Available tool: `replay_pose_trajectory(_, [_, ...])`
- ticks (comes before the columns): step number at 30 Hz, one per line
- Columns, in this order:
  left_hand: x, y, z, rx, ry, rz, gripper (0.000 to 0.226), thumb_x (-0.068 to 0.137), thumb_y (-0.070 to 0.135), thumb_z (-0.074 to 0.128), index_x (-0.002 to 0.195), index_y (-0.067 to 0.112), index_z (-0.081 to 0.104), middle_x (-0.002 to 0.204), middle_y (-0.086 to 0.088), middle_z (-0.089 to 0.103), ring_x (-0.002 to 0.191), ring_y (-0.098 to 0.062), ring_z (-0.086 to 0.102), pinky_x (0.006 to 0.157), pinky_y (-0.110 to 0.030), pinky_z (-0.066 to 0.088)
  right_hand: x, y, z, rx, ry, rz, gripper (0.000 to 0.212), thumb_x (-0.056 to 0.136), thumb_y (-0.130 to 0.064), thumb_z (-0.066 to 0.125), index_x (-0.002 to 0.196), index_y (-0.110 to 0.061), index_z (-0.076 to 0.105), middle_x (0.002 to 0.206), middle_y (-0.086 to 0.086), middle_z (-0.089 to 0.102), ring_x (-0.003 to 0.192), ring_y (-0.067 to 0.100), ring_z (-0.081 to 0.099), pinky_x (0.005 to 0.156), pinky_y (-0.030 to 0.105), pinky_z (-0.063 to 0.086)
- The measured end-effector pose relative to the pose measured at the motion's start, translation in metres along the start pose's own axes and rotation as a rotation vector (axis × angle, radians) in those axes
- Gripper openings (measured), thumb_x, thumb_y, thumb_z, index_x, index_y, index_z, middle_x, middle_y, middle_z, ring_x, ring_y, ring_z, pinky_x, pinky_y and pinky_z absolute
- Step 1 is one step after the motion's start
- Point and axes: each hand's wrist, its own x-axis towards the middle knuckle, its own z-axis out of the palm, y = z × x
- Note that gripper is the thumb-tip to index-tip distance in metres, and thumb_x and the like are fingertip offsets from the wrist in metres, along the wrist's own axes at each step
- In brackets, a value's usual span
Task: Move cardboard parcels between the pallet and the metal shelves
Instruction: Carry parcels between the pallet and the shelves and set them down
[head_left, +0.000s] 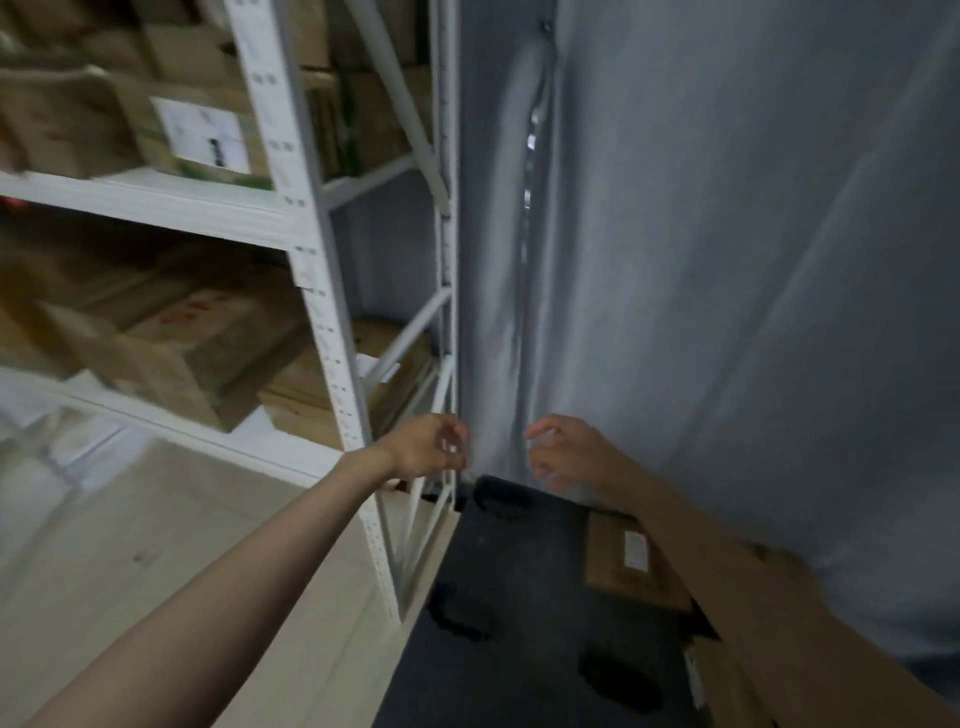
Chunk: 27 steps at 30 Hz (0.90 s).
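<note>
Both arms stretched forward, hands level, close together, palms facing each other
Left hand (428, 447): fingers loosely curled, holds nothing; blurred
Right hand (563, 454): fingers loosely curled, holds nothing; blurred
Grey curtain (727, 260) just beyond both hands
Shelves (332, 332) left of left hand, upright beside its wrist; parcels (197, 353) on tiers, well left and above hands
Pallet (519, 597) below hands, dark
Box (623, 561) on pallet under right forearm, white label on top
Second box (717, 680) at pallet's near right edge, beneath right arm
</note>
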Motion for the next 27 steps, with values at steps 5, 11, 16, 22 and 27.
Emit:
replay_pose_trajectory(5, [-0.061,-0.101,-0.077,0.014,0.074,-0.083,0.039,0.087,0.026,0.076,0.122,0.019,0.062,0.121,-0.001,0.062,0.100,-0.021,0.066,0.085,-0.026,0.049,0.029,-0.088,0.108,0.009,-0.087,-0.050,0.013,0.092,-0.013,0.064,0.101,-0.021,0.065,0.093,0.012,0.070,0.073,0.018,0.068,0.061,0.027,0.058])
replay_pose_trajectory(11, [-0.152,-0.250,-0.183,0.063,0.142,-0.244,0.043,0.086,0.039,0.076,0.124,0.027,0.060,0.123,0.003,0.060,0.097,-0.014,0.066,0.084,-0.025,0.048,0.056,-0.186,0.270,0.073,-0.178,-0.067,0.022,0.092,-0.006,0.056,0.113,-0.009,0.064,0.088,0.011,0.064,0.072,0.020,0.057,0.055,0.026,0.045])
replay_pose_trajectory(16, [-0.188,-0.324,-0.238,0.081,0.139,-0.289,0.046,0.087,0.040,0.074,0.128,0.026,0.058,0.126,0.003,0.058,0.099,-0.013,0.064,0.084,-0.024,0.047,0.070,-0.237,0.357,0.069,-0.226,-0.027,0.016,0.094,-0.003,0.055,0.107,-0.009,0.062,0.093,0.017,0.060,0.067,0.021,0.053,0.058,0.029,0.043])
replay_pose_trajectory(22, [-0.183,-0.368,-0.263,0.024,0.147,-0.265,0.043,0.087,0.040,0.074,0.126,0.029,0.057,0.125,0.003,0.058,0.098,-0.012,0.065,0.085,-0.025,0.047,0.096,-0.271,0.390,-0.103,-0.203,-0.121,0.031,0.097,-0.009,0.057,0.127,-0.004,0.061,0.098,0.010,0.066,0.081,0.023,0.064,0.080,0.041,0.059])
replay_pose_trajectory(27, [-0.153,-0.390,-0.272,-0.008,0.132,-0.263,0.039,0.087,0.043,0.073,0.121,0.035,0.055,0.124,0.005,0.057,0.097,-0.009,0.065,0.088,-0.027,0.051,0.132,-0.284,0.398,-0.120,-0.222,-0.121,0.026,0.098,-0.011,0.057,0.123,-0.010,0.060,0.100,0.010,0.066,0.084,0.023,0.065,0.086,0.043,0.058])
